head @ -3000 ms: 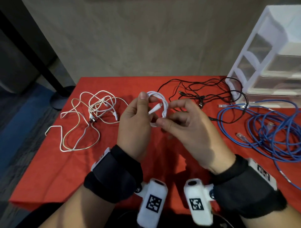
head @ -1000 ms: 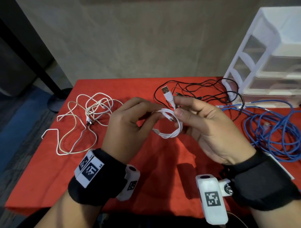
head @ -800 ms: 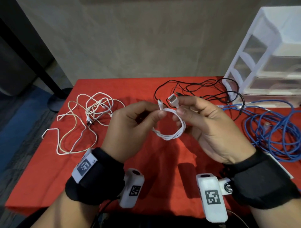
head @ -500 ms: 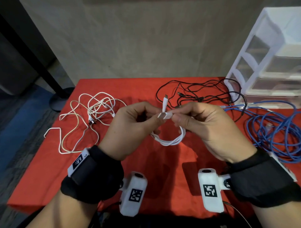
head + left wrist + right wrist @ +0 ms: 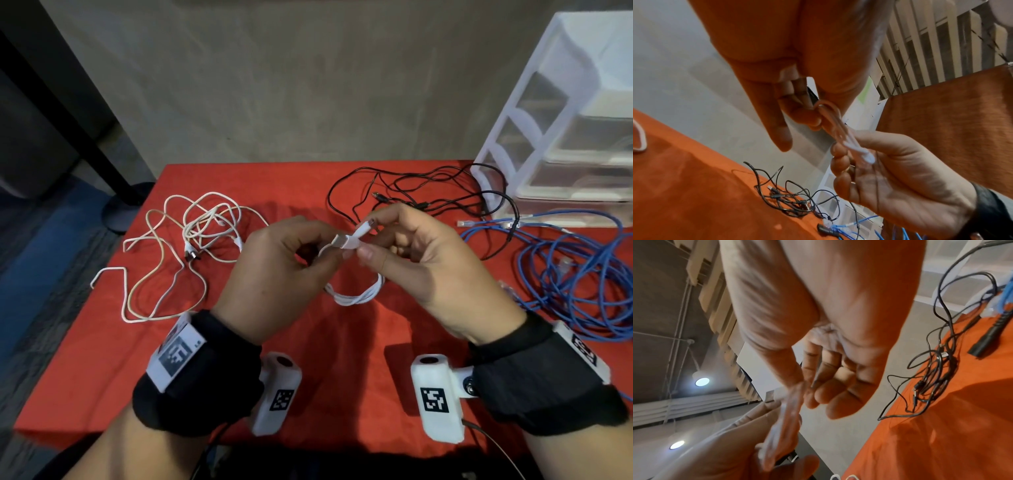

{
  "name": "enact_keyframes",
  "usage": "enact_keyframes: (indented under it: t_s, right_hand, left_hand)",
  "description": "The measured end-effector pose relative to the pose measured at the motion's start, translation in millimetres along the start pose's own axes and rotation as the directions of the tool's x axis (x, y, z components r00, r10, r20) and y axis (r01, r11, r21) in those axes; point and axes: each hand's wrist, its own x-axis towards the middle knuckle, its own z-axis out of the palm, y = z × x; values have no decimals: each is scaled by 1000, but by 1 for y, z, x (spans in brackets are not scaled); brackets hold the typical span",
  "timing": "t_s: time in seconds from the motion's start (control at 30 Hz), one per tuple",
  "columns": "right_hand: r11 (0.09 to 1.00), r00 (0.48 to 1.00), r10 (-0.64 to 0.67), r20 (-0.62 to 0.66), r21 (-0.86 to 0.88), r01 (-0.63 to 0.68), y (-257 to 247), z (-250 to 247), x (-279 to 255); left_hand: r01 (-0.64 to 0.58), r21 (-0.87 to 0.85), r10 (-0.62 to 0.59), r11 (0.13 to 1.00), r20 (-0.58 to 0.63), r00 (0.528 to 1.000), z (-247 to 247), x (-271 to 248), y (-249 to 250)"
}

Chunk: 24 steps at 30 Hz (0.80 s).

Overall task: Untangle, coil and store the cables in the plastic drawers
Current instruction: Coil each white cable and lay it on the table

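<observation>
1. Left hand (image 5: pixel 274 270) and right hand (image 5: pixel 424 263) meet above the middle of the red worktop (image 5: pixel 342 359), both raised clear of it.
2. Between them: a short white cable (image 5: pixel 356 294), already wound into a small coil. The loop hangs below the fingers, not resting on the cloth.
3. Left hand: fingers curled, thumb and forefinger pinching the top of the coil. This probably keeps the turns from springing apart.
4. Right hand: thumb and fingertips pinched on the cable's free end, near the USB plug (image 5: pixel 340 241). The other fingers are loosely bent. Judged purpose: wrapping or tucking the tail to lock the coil.
5. Wrist views confirm both grips on the same white bundle, but motion blur hides the exact wrap.
6. Plastic drawers (image 5: pixel 561 137) stand at the far right edge of the worktop, well apart from the hands. No drawer looks pulled out.
7. Still loose on the worktop: a white cable tangle (image 5: pixel 191 240) at left, a black cable tangle (image 5: pixel 428 195) beyond the hands, and a blue cable heap (image 5: pixel 575 277) at right, near the drawers.
8. Judgement: one cable is nearly ready to store; most of the task remains.
</observation>
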Motion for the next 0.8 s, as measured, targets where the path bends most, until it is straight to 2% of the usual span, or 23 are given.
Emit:
enact_keyframes:
  t_s: [0.07, 0.13, 0.2, 0.3, 0.37, 0.5, 0.6, 0.8]
  right_hand:
    - [999, 1000, 7, -17, -39, -8, 2, 0, 0]
    - [997, 999, 2, -36, -72, -5, 1, 1, 1]
    - [998, 999, -8, -45, -70, 5, -1, 3, 1]
    - [999, 1000, -3, -17, -43, 2, -3, 4, 0]
    - [1000, 1000, 7, 21, -11, -7, -2, 3, -1]
    - [999, 999, 15, 46, -37, -14, -3, -3, 1]
    - [998, 997, 23, 77, -59, -18, -7, -4, 0]
    - [1000, 988, 11, 151, -4, -10, -6, -2, 1]
  left_hand:
    - [1, -43, 1, 999, 46, 999, -1, -2, 4]
    - [57, -170, -40, 984, 103, 994, -2, -3, 9]
    - [86, -241, -62, 967, 105, 993, -2, -3, 13]
    - [76, -252, -68, 965, 42, 997, -1, 0, 10]
    - [92, -254, -84, 963, 46, 995, 0, 1, 5]
    - [139, -298, -107, 944, 120, 987, -7, 1, 1]
    - [125, -275, -70, 953, 200, 977, -17, 1, -2]
    - [135, -320, -56, 938, 244, 968, -15, 0, -3]
